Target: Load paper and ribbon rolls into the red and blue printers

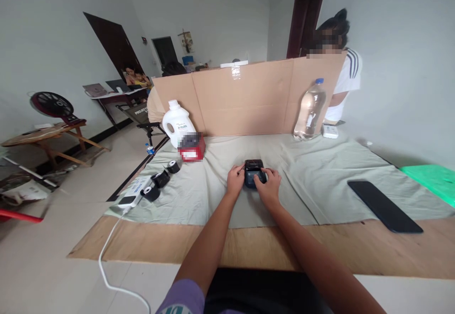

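Note:
A small black device (pixel 254 172), like a pocket printer, lies on the pale green cloth (pixel 313 181) in the middle of the table. My left hand (pixel 235 178) grips its left side with curled fingers. My right hand (pixel 269 184) holds its right side, thumb resting on top. Both arms reach straight out from me.
Three black tape rolls (pixel 160 181) and a white power strip (pixel 134 193) with a cable lie at the left. A red box (pixel 192 147), white jug (pixel 177 122) and clear bottle (pixel 310 110) stand before a cardboard wall (pixel 249 97). A black phone (pixel 384 206) lies right. Another person (pixel 341 67) stands behind.

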The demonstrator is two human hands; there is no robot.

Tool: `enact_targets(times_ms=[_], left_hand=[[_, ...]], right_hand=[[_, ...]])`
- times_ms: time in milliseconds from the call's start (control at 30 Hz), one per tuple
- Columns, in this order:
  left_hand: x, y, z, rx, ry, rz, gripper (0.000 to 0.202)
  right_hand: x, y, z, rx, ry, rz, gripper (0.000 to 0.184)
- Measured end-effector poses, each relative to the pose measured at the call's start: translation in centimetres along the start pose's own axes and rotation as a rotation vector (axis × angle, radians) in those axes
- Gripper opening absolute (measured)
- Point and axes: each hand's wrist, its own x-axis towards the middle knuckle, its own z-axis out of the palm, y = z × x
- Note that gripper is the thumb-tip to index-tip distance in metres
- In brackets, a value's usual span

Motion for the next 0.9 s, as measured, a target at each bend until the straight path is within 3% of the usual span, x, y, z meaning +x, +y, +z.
enact_targets(times_ms=[200, 367, 600, 900], left_hand=[[0.0, -0.1, 0.1, -0.017, 0.005, 0.008, 0.038], [0.0, 0.0, 0.1, -0.02, 0.002, 0.003, 0.039], [-0.1, 0.3, 0.0, -0.017, -0.003, -0.005, 0.04], [0.1, 0.5, 0.0, -0.013, -0.014, -0.003, 0.031]], right_hand=[[-0.1, -0.5, -0.1, 0.013, -0.034, -0.001, 0.032], [-0.1, -0.8, -0.2, -0.021, -0.027, 0.018, 0.041], [-0.5, -1.2, -0.4, -0.072, -0.027, 0.033, 0.041], [-0.7, -1.9, -0.3, -0.024, -0.11, 0.089, 0.034]])
